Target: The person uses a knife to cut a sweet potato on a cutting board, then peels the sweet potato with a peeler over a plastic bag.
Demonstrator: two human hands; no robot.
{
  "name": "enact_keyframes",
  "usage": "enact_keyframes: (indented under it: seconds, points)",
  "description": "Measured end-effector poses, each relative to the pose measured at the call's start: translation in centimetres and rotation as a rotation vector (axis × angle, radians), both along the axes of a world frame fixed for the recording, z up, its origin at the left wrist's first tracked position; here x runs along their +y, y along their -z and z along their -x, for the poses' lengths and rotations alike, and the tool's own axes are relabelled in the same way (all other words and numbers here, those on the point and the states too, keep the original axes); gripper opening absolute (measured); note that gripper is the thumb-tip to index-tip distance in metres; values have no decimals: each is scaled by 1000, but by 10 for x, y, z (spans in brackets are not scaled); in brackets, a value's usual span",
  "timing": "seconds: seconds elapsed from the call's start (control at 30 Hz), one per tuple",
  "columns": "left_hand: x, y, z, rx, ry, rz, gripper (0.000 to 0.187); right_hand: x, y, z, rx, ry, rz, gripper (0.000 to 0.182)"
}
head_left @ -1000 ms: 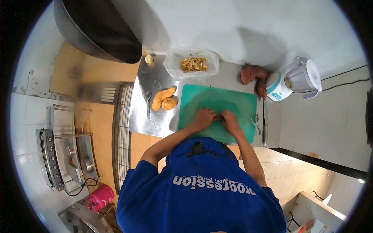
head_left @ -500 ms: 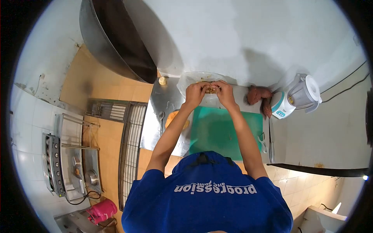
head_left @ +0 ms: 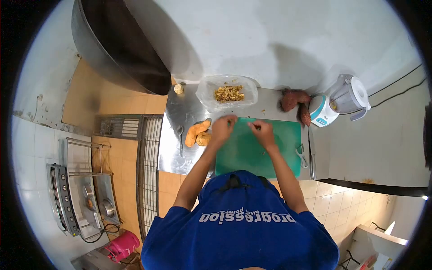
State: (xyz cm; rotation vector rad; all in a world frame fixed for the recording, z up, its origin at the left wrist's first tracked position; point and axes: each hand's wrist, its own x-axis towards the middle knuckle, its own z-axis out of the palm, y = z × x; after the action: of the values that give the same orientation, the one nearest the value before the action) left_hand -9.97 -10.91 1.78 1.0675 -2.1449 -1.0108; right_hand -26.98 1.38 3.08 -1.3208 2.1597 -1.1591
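My left hand [head_left: 223, 128] hovers over the left edge of the green cutting board [head_left: 256, 150], fingers loosely apart and holding nothing I can see. My right hand [head_left: 261, 131] is over the board's far part, fingers curled, apparently empty. Just beyond both hands sits a clear plastic container [head_left: 227, 92] with chopped yellowish pieces inside. Two peeled orange sweet potatoes [head_left: 198, 132] lie on the steel counter left of my left hand.
Unpeeled reddish sweet potatoes [head_left: 294, 101] lie at the back right beside a white blender [head_left: 342, 101]. A peeler [head_left: 180, 137] rests left of the peeled ones, and a knife [head_left: 311, 153] lies right of the board. A large dark wok [head_left: 121, 45] hangs at upper left.
Both hands gathered pieces on the board, carried them to the container, and have now come back over the board, apart and empty.
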Motion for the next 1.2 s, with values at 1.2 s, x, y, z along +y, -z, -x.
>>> enact_keyframes:
  seconds: [1.2]
  points:
    - [30, 41, -124, -671, -124, 616, 57, 72, 38, -39, -672, -614, -200, 41]
